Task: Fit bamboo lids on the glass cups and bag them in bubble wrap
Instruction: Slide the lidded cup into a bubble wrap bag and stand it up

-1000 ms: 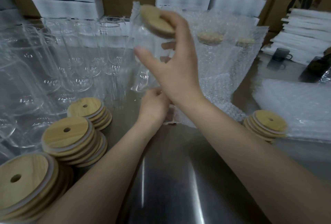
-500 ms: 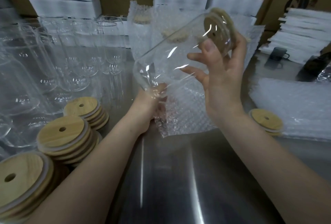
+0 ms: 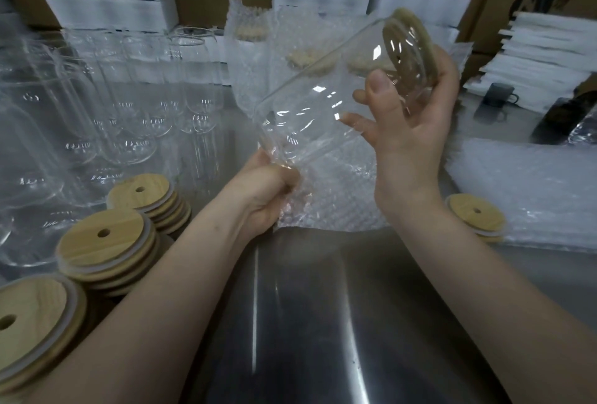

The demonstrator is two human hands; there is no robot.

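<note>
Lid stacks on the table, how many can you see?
4 lid stacks: three at the left, near, middle and far, and one at the right beside the bubble wrap. More may be hidden.

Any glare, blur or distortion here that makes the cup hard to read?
Head view: dim, with wide-angle bending at the edges; bright glints on the cup and streaks on the steel table; nearest lids slightly soft; bubbles on the bag are legible.
</note>
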